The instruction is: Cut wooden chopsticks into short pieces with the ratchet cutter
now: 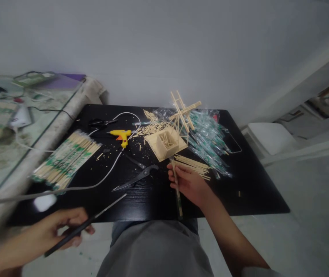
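Observation:
At the near left, my left hand [63, 227] is closed around a slim black-handled tool [83, 225] with a narrow grey shaft; its exact kind is unclear. My right hand [189, 182] grips a wrapped pair of chopsticks [178, 192], held nearly upright over the table's front part. Just beyond that hand lie bare wooden sticks [193, 165]. Behind them stands a wooden stick model [167, 142] on a square base, with a cross-shaped lattice on top. Black-handled scissors [137, 179] rest with spread blades between my hands.
A yellow glue gun [121, 134] lies on the black table [225, 200], its white cable running left. Packed chopsticks [68, 159] are at left, empty wrappers [207, 134] at right. Stick offcuts [153, 127] are scattered behind. A glass-topped table [14, 154] adjoins on the left.

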`<state>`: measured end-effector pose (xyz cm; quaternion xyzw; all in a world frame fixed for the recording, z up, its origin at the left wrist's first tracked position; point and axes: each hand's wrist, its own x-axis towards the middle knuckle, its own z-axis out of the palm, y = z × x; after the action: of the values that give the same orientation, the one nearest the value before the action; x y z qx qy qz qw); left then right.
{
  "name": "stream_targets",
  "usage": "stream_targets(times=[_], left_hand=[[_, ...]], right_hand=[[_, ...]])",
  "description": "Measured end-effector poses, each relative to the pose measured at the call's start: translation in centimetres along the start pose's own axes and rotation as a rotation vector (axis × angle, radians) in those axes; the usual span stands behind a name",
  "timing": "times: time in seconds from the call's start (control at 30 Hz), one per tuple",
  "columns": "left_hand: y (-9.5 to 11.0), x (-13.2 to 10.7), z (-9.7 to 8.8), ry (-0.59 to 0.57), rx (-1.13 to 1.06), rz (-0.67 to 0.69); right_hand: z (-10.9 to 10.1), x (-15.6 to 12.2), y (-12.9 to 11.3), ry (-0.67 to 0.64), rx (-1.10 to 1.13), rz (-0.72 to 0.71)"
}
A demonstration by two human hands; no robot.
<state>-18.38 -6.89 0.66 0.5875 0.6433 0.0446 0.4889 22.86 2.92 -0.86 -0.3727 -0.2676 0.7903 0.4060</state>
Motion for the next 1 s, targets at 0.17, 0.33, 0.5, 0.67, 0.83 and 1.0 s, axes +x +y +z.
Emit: stream_targets(times=[0.17, 0.33, 0.5, 0.67, 0.83, 1.0], left_hand=[[6.0, 4.0, 3.7, -0.001, -0.102, 0.209], [8.1, 6.2, 5.0, 0.009, -0.060, 0.274], [9.2, 6.5, 4.3, -0.024, 0.060, 0.296], [9.7, 6.1, 3.2, -0.023, 0.190, 0.271], [9.8, 5.8, 2.8, -0.009, 0.242, 0.332], [9.7, 5.9, 2.9, -0.013, 0.238, 0.335]], right_hand=[[0.2, -0.5, -0.7, -0.008, 0.088, 0.077], [0.5, -0.9, -0.6, 0.015, -0.020, -0.009], [0.7, -1.4, 0.1, 0.071, -0.190, -0.183], [0.3, -1.5, 0.2, -0.039, -0.337, -0.280], [0.0, -1.6, -0.1, -0.103, -0.465, -0.308], [0.2, -1.6, 0.0, -0.056, -0.475, -0.339]])
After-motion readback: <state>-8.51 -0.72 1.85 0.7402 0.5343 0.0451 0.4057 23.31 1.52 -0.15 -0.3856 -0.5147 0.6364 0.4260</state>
